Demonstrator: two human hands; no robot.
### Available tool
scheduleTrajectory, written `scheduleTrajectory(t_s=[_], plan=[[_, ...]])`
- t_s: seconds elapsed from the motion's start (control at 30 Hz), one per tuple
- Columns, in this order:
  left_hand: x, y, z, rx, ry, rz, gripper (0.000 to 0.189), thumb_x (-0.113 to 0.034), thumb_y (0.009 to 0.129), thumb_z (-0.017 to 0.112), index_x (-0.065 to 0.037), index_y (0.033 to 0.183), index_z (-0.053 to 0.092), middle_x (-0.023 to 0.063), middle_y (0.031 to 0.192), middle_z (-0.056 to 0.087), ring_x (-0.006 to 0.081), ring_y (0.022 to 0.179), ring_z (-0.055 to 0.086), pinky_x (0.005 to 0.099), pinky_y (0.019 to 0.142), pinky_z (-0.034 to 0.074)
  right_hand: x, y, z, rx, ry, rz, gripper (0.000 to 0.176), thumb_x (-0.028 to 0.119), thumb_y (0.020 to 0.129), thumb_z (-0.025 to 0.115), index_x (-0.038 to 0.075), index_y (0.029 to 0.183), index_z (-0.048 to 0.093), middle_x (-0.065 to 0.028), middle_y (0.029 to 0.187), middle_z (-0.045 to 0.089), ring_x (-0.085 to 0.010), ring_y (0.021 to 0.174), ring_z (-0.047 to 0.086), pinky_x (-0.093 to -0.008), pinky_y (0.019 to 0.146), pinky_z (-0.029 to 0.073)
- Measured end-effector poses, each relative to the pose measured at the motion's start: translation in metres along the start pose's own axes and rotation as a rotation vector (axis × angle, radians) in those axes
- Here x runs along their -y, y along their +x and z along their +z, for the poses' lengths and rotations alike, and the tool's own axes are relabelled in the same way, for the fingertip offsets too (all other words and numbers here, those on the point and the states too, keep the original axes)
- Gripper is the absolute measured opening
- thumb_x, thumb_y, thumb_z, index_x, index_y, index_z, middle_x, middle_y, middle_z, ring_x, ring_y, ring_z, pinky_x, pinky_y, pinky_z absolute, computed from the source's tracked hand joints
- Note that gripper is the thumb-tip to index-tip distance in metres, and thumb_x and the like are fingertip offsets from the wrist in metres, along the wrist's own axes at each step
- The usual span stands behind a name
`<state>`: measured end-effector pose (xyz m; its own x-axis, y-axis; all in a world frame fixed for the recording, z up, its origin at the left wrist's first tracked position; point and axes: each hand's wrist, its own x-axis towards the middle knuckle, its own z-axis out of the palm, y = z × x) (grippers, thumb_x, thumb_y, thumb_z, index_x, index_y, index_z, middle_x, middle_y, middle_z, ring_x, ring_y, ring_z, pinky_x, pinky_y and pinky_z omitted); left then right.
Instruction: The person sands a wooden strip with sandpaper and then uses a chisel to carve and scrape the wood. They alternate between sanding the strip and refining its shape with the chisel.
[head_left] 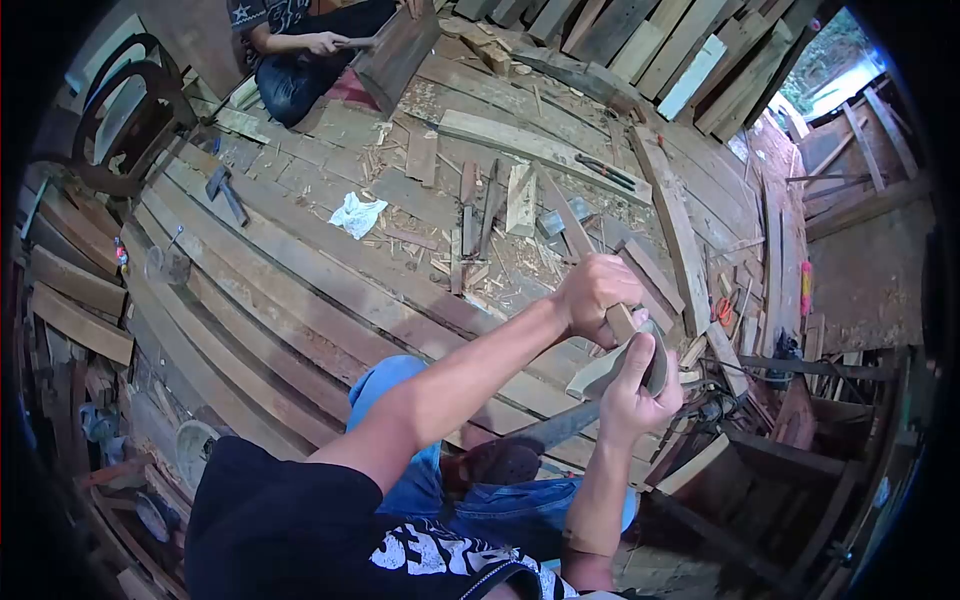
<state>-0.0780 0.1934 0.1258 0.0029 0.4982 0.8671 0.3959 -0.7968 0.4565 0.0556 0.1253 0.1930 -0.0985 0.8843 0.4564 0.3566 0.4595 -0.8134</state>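
Observation:
My left hand (pixel 598 298) is closed around a narrow wooden strip (pixel 565 215), which runs up and away from the fist. The near end of the strip sticks out below the fist toward my right hand (pixel 640 395). A grey, curved sheet that looks like sandpaper (pixel 657 372) is pinched in my right hand, thumb on top, and it bends around or beside the strip's end. My fingers hide just where sheet and wood touch. Under both hands are my jeans (pixel 520 505) and the plank floor.
A hammer (pixel 226 195), white cloth (pixel 357 214), pliers (pixel 605 172) and a long beam (pixel 540 150) lie among wood shavings. Boards (pixel 660 60) lean at the back. Another person's hand (pixel 325 43) works at a wooden panel (pixel 397 60). Orange-handled scissors (pixel 724 311) lie right.

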Motion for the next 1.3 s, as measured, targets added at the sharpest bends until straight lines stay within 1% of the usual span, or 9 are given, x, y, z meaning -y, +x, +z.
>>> scheduleTrajectory(t_s=[0.37,0.4,0.43,0.5,0.63,0.67,0.97,1.03,1.3], plan=[[0.007,0.005,-0.001,0.063,0.019,-0.131,0.022,-0.017,0.052,0.070,-0.010,0.057,0.050,0.0038,0.056,0.054,0.0250,0.055,0.056,0.0349,0.053,0.040,-0.009,0.001,0.011,-0.069,0.067,0.041,0.024,0.016,0.094,0.059,-0.003,0.080,0.061,0.0021,0.067,0.055,-0.0046,0.061,0.046,-0.0215,0.053,0.036],[0.007,0.008,-0.001,0.008,-0.048,-0.091,0.026,-0.013,0.061,0.065,-0.010,0.054,0.040,0.0040,0.051,0.041,0.0247,0.047,0.045,0.0341,0.049,0.031,-0.005,0.002,0.013,-0.061,0.088,0.017,0.023,0.016,0.094,0.059,-0.003,0.081,0.061,0.0017,0.067,0.055,-0.0047,0.061,0.047,-0.0212,0.054,0.036],[0.010,0.008,0.000,0.008,-0.044,-0.089,0.026,-0.013,0.061,0.065,-0.010,0.054,0.040,0.0040,0.051,0.041,0.0247,0.047,0.045,0.0341,0.049,0.031,-0.006,0.004,0.015,-0.061,0.092,0.015,0.023,0.016,0.094,0.059,-0.003,0.081,0.061,0.0017,0.067,0.055,-0.0047,0.061,0.047,-0.0212,0.054,0.036],[0.012,0.006,0.003,0.002,-0.011,-0.101,0.027,-0.015,0.062,0.066,-0.009,0.054,0.040,0.0038,0.051,0.041,0.0242,0.047,0.045,0.0342,0.049,0.031,-0.009,0.006,0.016,-0.110,0.138,0.099,0.030,0.015,0.090,0.064,-0.002,0.068,0.055,0.0006,0.055,0.052,-0.0048,0.052,0.044,-0.0239,0.047,0.032],[0.015,0.004,0.009,-0.020,-0.044,-0.098,0.026,-0.015,0.062,0.065,-0.009,0.054,0.041,0.0039,0.051,0.042,0.0234,0.048,0.046,0.0336,0.050,0.032,-0.013,0.006,0.011,-0.037,0.104,0.098,0.024,0.017,0.094,0.059,-0.004,0.083,0.062,0.0016,0.069,0.056,-0.0050,0.063,0.048,-0.0219,0.056,0.038],[0.015,0.003,0.011,-0.027,-0.045,-0.083,0.025,-0.013,0.062,0.065,-0.009,0.054,0.042,0.0040,0.051,0.043,0.0234,0.048,0.048,0.0332,0.051,0.033,-0.011,0.004,0.015,-0.089,0.133,0.112,0.023,0.017,0.094,0.059,-0.004,0.085,0.063,0.0018,0.070,0.057,-0.0049,0.064,0.048,-0.0218,0.056,0.038],[0.010,0.009,0.011,-0.015,-0.023,-0.163,0.022,-0.013,0.065,0.065,-0.008,0.054,0.045,0.0044,0.051,0.046,0.0231,0.050,0.051,0.0331,0.053,0.036,-0.011,0.005,0.013,-0.062,0.133,0.126,0.024,0.017,0.094,0.059,-0.005,0.084,0.063,0.0027,0.069,0.056,-0.0038,0.063,0.047,-0.0207,0.055,0.037],[0.009,0.009,0.011,0.014,0.025,-0.189,0.021,-0.014,0.065,0.064,-0.008,0.055,0.047,0.0048,0.052,0.048,0.0230,0.051,0.052,0.0329,0.054,0.037,-0.008,0.007,0.016,-0.153,0.143,0.121,0.022,0.013,0.091,0.062,-0.003,0.076,0.061,0.0017,0.062,0.056,-0.0033,0.056,0.045,-0.0217,0.050,0.035],[0.011,0.003,0.017,0.027,-0.014,-0.167,0.018,-0.013,0.067,0.064,-0.006,0.058,0.050,0.0072,0.056,0.050,0.0262,0.055,0.053,0.0332,0.058,0.038,-0.007,0.008,0.017,-0.185,0.218,0.180,0.020,0.013,0.091,0.062,-0.004,0.080,0.063,0.0026,0.066,0.057,-0.0028,0.059,0.048,-0.0204,0.051,0.036]])
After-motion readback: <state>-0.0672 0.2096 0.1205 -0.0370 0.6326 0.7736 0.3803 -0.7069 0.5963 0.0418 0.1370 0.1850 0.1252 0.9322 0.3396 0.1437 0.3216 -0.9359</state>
